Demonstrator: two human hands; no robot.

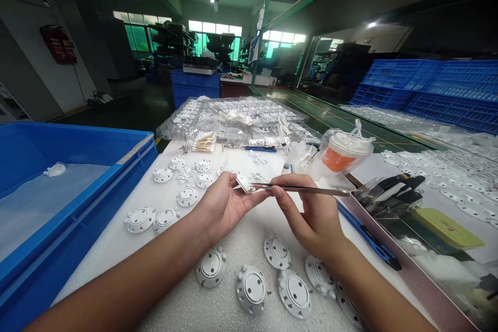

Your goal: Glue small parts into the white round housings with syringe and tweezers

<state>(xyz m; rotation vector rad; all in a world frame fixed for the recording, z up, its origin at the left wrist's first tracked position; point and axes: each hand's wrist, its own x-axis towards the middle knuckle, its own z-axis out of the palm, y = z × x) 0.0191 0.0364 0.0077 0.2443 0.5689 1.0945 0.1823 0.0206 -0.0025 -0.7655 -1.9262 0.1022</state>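
My left hand (227,205) grips a small white plastic part (245,183) between thumb and fingers, raised over the foam-covered work surface (187,301). Pinched in my right hand (311,212) is a pair of metal tweezers (311,189), its tips touching or very close to the white part. Whether the tips hold anything is too small to tell. Round white discs with dark dots lie about my arms, such as one disc (253,288) below my hands and another disc (140,219) to the left. Small loose white pieces (258,156) sit beyond my hands.
A large blue bin (128,158) stands at the left. Behind the foam lie cotton swabs (204,141) and stacked clear trays (233,114) of white parts. At the right are a bagged cup (342,150) and a pink-edged box (408,264) with tools.
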